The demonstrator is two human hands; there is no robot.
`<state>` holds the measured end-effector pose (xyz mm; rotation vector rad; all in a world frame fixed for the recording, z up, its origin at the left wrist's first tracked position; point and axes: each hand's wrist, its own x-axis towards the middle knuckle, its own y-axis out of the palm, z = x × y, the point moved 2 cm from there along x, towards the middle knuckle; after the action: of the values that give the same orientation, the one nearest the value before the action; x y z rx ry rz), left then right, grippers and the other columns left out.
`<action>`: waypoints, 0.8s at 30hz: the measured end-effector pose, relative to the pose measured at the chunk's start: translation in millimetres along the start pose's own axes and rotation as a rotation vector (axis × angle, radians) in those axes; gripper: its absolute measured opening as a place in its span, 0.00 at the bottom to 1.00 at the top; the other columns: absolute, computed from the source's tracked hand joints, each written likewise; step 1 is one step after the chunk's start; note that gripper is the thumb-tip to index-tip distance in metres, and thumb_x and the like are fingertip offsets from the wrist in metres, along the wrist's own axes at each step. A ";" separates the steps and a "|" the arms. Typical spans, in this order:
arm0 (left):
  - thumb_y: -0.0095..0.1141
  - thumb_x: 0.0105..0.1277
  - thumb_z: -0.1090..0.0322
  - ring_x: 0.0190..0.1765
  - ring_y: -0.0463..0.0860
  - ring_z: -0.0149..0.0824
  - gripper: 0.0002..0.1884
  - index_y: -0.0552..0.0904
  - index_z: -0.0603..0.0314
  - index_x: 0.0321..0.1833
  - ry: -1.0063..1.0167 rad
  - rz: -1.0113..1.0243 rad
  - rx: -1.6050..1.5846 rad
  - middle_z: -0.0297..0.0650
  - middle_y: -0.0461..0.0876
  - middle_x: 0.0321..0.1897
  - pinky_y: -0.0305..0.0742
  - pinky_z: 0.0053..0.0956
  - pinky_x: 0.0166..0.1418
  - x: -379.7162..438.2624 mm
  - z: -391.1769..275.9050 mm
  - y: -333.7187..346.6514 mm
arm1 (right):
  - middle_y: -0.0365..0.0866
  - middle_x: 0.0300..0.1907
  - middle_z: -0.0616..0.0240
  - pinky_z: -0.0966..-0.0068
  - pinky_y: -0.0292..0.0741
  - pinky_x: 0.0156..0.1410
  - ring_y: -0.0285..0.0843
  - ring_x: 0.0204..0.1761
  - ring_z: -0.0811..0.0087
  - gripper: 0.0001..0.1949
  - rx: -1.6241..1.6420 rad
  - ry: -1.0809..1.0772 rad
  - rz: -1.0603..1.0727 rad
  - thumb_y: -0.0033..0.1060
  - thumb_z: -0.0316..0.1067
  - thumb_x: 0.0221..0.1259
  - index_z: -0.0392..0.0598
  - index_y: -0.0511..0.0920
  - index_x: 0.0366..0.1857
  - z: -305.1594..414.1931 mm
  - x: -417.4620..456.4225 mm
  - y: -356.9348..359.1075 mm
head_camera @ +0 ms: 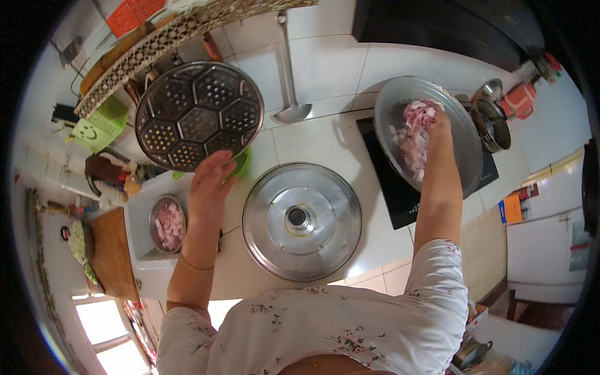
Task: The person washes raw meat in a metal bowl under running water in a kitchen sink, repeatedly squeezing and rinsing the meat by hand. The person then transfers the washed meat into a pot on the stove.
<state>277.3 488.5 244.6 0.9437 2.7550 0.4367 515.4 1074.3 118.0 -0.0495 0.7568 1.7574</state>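
Observation:
My right hand (pixel 439 123) reaches into a large metal pan (pixel 464 154) on the black induction cooktop (pixel 390 199). Its fingers are curled on pink sliced raw meat (pixel 417 115), and more meat trails down the pan's inside. My left hand (pixel 213 176) is raised with fingers apart near the lower rim of a perforated steamer tray (pixel 199 117); whether it touches the rim is unclear. Between my arms a round metal steamer lid (pixel 302 253) with a dark knob lies on the white counter. A metal bowl of raw meat (pixel 169 225) stands in the white sink (pixel 140 234) at the left.
A ladle (pixel 293 112) hangs on the tiled wall. A green bowl (pixel 243 164) shows partly behind the steamer tray. Small metal pots (pixel 497 133) and a red container (pixel 519 101) stand right of the pan. Leafy vegetables (pixel 78 241) lie at the far left, beside a wooden board (pixel 111 253).

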 end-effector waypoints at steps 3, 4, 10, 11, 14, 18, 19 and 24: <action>0.52 0.65 0.61 0.60 0.72 0.38 0.21 0.72 0.58 0.60 0.012 -0.167 0.015 0.41 0.72 0.60 0.67 0.33 0.61 -25.3 -2.3 -52.6 | 0.80 0.37 0.63 0.66 0.78 0.33 0.78 0.31 0.68 0.09 0.079 -0.101 -0.048 0.52 0.38 0.66 0.47 0.78 0.41 1.9 20.2 6.8; 0.52 0.65 0.61 0.58 0.73 0.37 0.20 0.72 0.56 0.59 0.007 -0.241 0.035 0.39 0.74 0.58 0.67 0.32 0.60 -35.2 -4.8 -71.1 | 0.80 0.39 0.62 0.66 0.78 0.34 0.78 0.35 0.66 0.10 0.023 -0.108 -0.071 0.48 0.38 0.68 0.48 0.77 0.43 1.5 14.3 15.2; 0.53 0.65 0.59 0.55 0.75 0.32 0.19 0.74 0.52 0.58 -0.032 -0.440 -0.031 0.33 0.76 0.54 0.68 0.28 0.56 -63.9 -0.2 -139.0 | 0.77 0.42 0.60 0.65 0.75 0.37 0.75 0.38 0.65 0.11 -0.102 -0.003 -0.123 0.44 0.36 0.69 0.43 0.75 0.46 39.7 65.9 -32.1; 0.53 0.65 0.58 0.55 0.75 0.33 0.20 0.74 0.52 0.59 -0.037 -0.457 -0.024 0.33 0.76 0.54 0.68 0.28 0.57 -69.7 -1.3 -144.9 | 0.76 0.45 0.59 0.64 0.75 0.37 0.74 0.39 0.64 0.12 -0.158 -0.001 -0.118 0.42 0.35 0.70 0.42 0.73 0.48 35.4 49.7 -21.2; 0.53 0.65 0.57 0.56 0.74 0.33 0.20 0.73 0.52 0.59 -0.068 -0.420 -0.040 0.33 0.76 0.55 0.68 0.27 0.57 -59.8 8.5 -160.1 | 0.67 0.53 0.54 0.59 0.73 0.38 0.67 0.44 0.64 0.16 -0.030 -0.077 -0.248 0.38 0.38 0.70 0.39 0.66 0.53 78.3 37.9 -56.5; 0.53 0.65 0.55 0.56 0.74 0.32 0.21 0.73 0.52 0.59 -0.101 -0.443 -0.103 0.34 0.76 0.56 0.69 0.27 0.56 -58.3 12.1 -180.9 | 0.73 0.45 0.59 0.62 0.72 0.39 0.67 0.37 0.70 0.15 -0.238 -0.271 -0.258 0.46 0.39 0.67 0.43 0.69 0.52 81.3 -15.9 -26.9; 0.53 0.65 0.55 0.56 0.74 0.32 0.21 0.73 0.52 0.60 -0.111 -0.448 -0.141 0.34 0.75 0.56 0.69 0.28 0.56 -56.9 11.5 -187.7 | 0.74 0.43 0.61 0.63 0.72 0.40 0.68 0.36 0.71 0.15 -0.256 -0.331 -0.241 0.47 0.39 0.67 0.43 0.70 0.52 81.7 -29.2 -19.1; 0.54 0.65 0.59 0.51 0.77 0.35 0.19 0.74 0.56 0.56 -0.083 -0.348 -0.264 0.37 0.78 0.51 0.75 0.28 0.50 -50.7 26.3 -252.9 | 0.77 0.37 0.69 0.72 0.72 0.42 0.72 0.35 0.75 0.12 -0.299 -0.480 -0.038 0.51 0.37 0.66 0.45 0.74 0.49 24.8 -149.2 109.2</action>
<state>181.2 272.1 139.1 0.4013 2.6255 0.6583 478.1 946.0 248.2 0.1517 0.1430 1.7392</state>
